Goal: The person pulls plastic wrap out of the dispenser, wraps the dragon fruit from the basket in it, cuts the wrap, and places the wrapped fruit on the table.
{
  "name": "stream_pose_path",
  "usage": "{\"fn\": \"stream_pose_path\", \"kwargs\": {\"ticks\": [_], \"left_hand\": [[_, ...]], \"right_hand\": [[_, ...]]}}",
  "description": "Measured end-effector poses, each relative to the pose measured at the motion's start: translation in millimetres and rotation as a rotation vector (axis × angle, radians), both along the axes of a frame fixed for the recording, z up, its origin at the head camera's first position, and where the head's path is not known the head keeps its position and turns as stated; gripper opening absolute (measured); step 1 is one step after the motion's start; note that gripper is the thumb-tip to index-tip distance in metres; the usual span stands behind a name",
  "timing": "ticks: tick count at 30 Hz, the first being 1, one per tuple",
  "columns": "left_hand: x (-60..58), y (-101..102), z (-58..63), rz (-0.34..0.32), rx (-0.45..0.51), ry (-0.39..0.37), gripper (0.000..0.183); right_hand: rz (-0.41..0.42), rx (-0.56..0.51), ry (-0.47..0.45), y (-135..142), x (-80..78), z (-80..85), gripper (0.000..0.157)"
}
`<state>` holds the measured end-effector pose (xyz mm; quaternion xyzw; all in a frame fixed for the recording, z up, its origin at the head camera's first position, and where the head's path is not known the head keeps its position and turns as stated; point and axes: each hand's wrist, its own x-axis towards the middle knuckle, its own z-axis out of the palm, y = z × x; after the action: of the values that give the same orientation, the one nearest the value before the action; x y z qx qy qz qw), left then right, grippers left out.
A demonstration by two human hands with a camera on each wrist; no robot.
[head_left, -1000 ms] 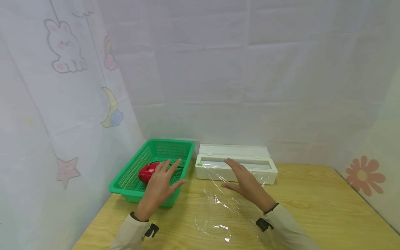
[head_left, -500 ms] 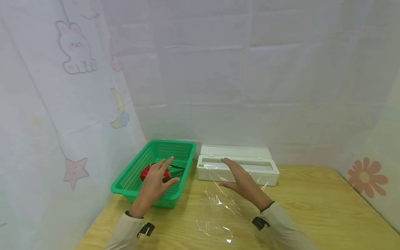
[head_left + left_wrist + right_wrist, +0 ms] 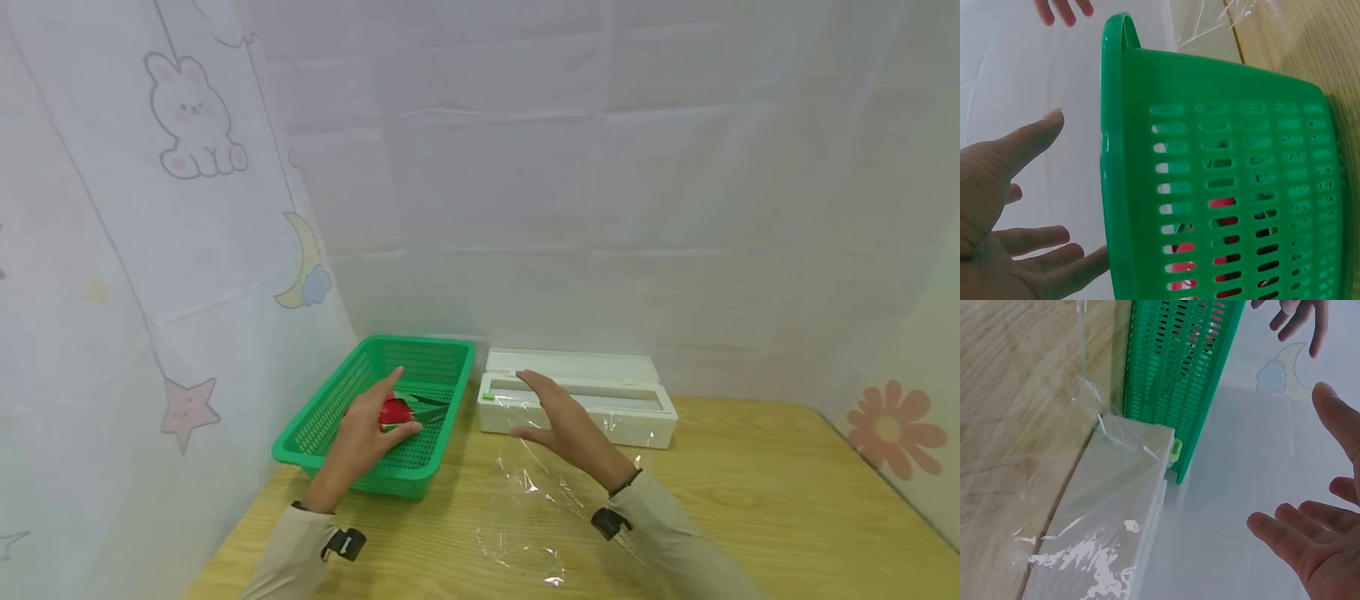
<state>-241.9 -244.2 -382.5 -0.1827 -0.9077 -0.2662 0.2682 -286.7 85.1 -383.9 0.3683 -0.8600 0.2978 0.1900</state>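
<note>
In the head view my left hand [image 3: 357, 433] hovers over the near part of a green plastic basket [image 3: 298, 458], fingers spread and holding nothing. Inside the basket lies a red, shiny item [image 3: 395, 411] with dark green leaf-like strips [image 3: 431, 414], partly hidden behind that hand. My right hand [image 3: 564, 429], thumb and fingers apart, is raised in front of a white cling film box [image 3: 637, 427] whose lid stands up. Clear film [image 3: 528, 483] runs from the box down over the table, below the right hand. In the left wrist view the left fingers [image 3: 1079, 269] are beside the basket's rim.
The basket and the box stand side by side on a wood-grain table [image 3: 750, 483], close to a pale cloth backdrop [image 3: 487, 208]. A small green slider [image 3: 488, 397] sits at the box's left end.
Both hands have drifted left and slightly up, the left one further over the basket and the right one toward the box's left part. The view has shifted slightly; basket, box and film stay put.
</note>
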Motion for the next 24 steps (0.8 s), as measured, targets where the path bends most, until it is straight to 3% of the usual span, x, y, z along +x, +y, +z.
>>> {"fn": "stream_pose_path", "kwargs": {"ticks": [9, 24], "left_hand": [[-0.2, -10, 4.0, 0.002, 0.071, -0.034, 0.094], [-3.1, -28, -0.8, 0.031, 0.062, -0.016, 0.091]], "right_hand": [[0.146, -0.124, -0.137, -20, -11.2, 5.8, 0.085], [0.205, -0.198, -0.248, -44, -26.3, 8.5, 0.082]]}}
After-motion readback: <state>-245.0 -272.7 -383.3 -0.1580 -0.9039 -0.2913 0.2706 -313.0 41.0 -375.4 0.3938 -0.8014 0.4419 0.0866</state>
